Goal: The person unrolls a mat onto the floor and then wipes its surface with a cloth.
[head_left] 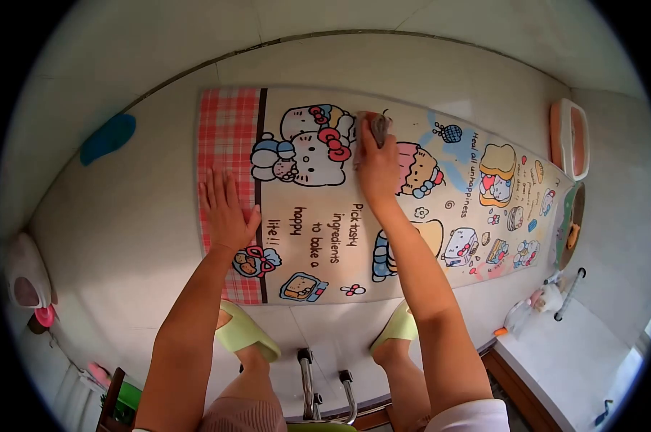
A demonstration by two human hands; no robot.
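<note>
A long cartoon-printed mat (325,237) with a red checked end lies flat on the pale tiled floor. My left hand (226,210) presses flat on the mat near the checked strip, fingers spread. My right hand (378,160) reaches farther up the mat and grips a small grey cloth (378,127) against the mat's far edge, beside the cat cartoon with the red bow. Both forearms stretch out from the bottom of the view.
My feet in pale green slippers (247,333) stand at the mat's near edge. Metal legs (307,381) stick up between them. A blue patch (108,137) lies at far left, an orange and white tub (569,137) at right, a spray bottle (528,309) by a step.
</note>
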